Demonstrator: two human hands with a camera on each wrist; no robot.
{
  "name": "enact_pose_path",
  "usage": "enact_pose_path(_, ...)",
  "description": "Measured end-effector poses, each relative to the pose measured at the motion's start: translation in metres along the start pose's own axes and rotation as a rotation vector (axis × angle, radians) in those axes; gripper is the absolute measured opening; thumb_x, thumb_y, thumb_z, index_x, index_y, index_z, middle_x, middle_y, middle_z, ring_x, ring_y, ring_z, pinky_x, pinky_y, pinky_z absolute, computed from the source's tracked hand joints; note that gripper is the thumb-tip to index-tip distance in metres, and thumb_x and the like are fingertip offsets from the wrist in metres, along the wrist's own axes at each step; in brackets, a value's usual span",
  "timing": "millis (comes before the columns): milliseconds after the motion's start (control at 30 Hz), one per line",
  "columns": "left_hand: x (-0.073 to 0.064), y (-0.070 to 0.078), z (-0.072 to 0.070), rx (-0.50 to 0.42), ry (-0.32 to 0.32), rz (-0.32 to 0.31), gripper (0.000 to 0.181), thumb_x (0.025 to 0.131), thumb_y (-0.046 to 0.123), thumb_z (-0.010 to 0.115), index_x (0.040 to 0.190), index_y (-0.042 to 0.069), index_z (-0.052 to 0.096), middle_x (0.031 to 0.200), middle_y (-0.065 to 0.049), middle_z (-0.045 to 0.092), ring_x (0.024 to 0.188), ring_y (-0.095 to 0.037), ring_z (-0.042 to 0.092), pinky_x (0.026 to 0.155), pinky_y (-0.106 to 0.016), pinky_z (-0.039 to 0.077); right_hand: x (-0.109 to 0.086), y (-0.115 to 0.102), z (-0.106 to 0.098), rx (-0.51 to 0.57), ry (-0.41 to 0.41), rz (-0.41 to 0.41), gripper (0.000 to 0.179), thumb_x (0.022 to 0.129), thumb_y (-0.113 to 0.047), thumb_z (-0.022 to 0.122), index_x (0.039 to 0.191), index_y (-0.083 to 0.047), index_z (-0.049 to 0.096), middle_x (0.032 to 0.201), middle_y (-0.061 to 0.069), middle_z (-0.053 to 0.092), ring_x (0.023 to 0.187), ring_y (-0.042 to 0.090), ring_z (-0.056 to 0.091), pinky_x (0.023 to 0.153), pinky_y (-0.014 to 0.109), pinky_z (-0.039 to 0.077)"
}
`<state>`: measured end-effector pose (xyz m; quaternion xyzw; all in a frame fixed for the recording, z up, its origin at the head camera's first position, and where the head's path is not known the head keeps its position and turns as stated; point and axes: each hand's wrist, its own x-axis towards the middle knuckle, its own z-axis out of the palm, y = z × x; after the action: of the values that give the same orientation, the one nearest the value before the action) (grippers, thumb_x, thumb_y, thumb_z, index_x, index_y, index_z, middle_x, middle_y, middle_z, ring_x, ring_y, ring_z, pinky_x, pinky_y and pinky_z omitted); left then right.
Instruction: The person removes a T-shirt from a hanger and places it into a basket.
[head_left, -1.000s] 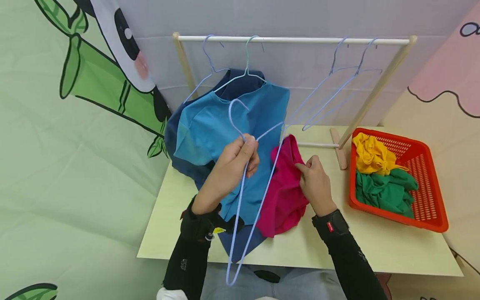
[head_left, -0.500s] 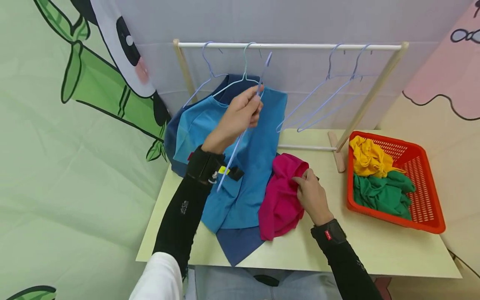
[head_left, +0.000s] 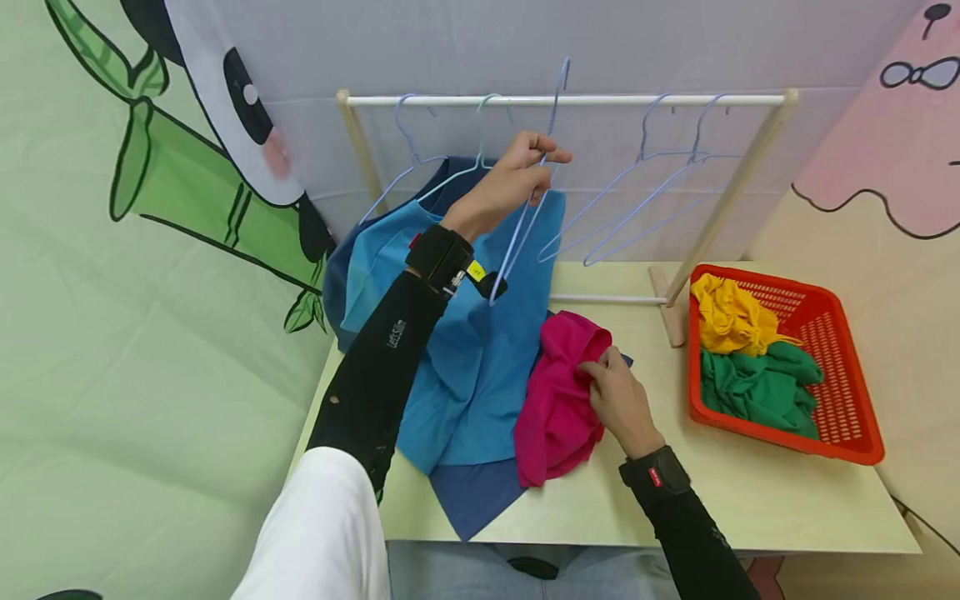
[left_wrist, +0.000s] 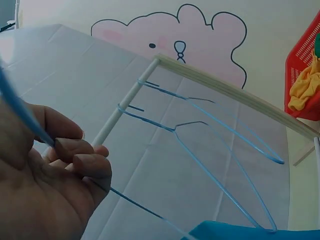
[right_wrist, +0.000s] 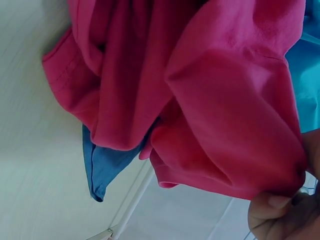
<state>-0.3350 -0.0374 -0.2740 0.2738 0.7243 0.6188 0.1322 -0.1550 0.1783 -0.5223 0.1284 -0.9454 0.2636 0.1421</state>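
My left hand (head_left: 506, 187) holds a lavender-blue wire hanger (head_left: 563, 77) upright at the white rail (head_left: 600, 101). Its hook overlaps the rail in the head view, and its bare lower part hangs below my fingers. In the left wrist view the curled fingers (left_wrist: 90, 167) close around the wire. Lower down, my right hand (head_left: 621, 408) pinches the edge of a magenta garment (head_left: 558, 404), which hangs in loose folds in the right wrist view. Just left of it, a blue shirt (head_left: 480, 375) hangs on a mint hanger (head_left: 480, 137), with a navy garment (head_left: 474, 500) behind it.
Two bare blue hangers (head_left: 637, 171) hang on the right half of the rail. A red basket (head_left: 862, 408) with yellow cloth (head_left: 731, 317) and green cloth (head_left: 757, 387) stands on the table's (head_left: 750, 500) right side. The rack's wooden foot (head_left: 670, 317) stands beside the basket.
My left hand has lifted the hanger from in front of the blue shirt up to the rail and turned it edge-on. My right hand keeps its pinch on the magenta garment, now slightly lower.
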Motion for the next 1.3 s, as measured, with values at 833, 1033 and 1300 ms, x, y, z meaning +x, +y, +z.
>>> enact_pose_path(833, 0.017, -0.041, -0.011, 0.063, -0.098, -0.171, 0.063, 0.108, -0.001, 0.046, 0.168, 0.012, 0.029, 0.166, -0.014, 0.035, 0.086, -0.024, 0.054, 0.082, -0.033, 0.048, -0.009, 0.006, -0.005, 0.065, -0.037, 0.018, 0.03, 0.094, 0.013, 0.063, 0.118, 0.003, 0.078, 0.094, 0.006, 0.042, 0.079, 0.018, 0.049, 0.057, 0.026, 0.038)
enact_pose_path(1033, 0.007, -0.044, -0.017, 0.096, -0.132, -0.164, 0.067, 0.11, 0.011, 0.054, 0.17, 0.024, 0.028, 0.173, -0.011, 0.029, 0.135, -0.029, 0.057, 0.108, -0.047, 0.047, -0.01, 0.008, -0.004, 0.068, -0.058, 0.03, 0.03, 0.096, 0.011, 0.063, 0.12, 0.002, 0.078, 0.095, 0.005, 0.042, 0.08, 0.018, 0.048, 0.058, 0.027, 0.038)
enact_pose_path(1300, -0.008, -0.024, -0.021, 0.763, 0.151, 0.003, 0.048, 0.113, 0.018, 0.047, 0.16, 0.019, 0.051, 0.163, -0.008, 0.047, 0.139, -0.028, 0.052, 0.106, -0.052, 0.039, -0.012, 0.01, -0.001, 0.079, -0.074, 0.032, 0.029, 0.096, 0.009, 0.064, 0.121, 0.002, 0.077, 0.095, 0.006, 0.043, 0.083, 0.019, 0.048, 0.057, 0.027, 0.038)
